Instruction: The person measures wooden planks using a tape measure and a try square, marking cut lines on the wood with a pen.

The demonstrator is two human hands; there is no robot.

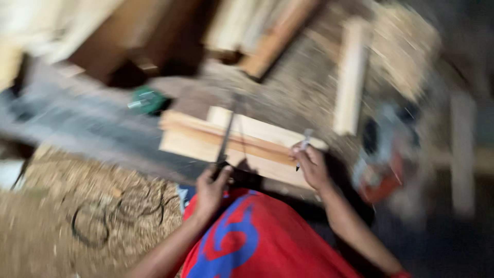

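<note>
Sawdust is lying thick over the floor [62, 206] at the left, with a loop of dark cable [92, 221] resting on it, and a green object [148, 100] is sitting further up, too blurred to identify. The whole view is smeared by motion, so fine detail is uncertain.

The left hand [211, 188] is closing around the handle end of a thin dark tool [226, 139], perhaps a square or a small saw, whose blade is lying across the stacked pale boards [231, 144] in the middle of the view. The boards are resting flat on the counter [103, 134], just in front of the person's red and blue shirt [247, 237].

The right hand [311, 167] is pinching a pen-like marker [303, 146], its tip pointing down at the boards' near right edge.

Judging by this, the boards are being marked or measured: no cut is showing in them, and I cannot tell whether a line is already drawn. Further right, another pale plank [351, 77] is leaning, and an orange power tool [383, 164] is lying idle beside the boards.
</note>
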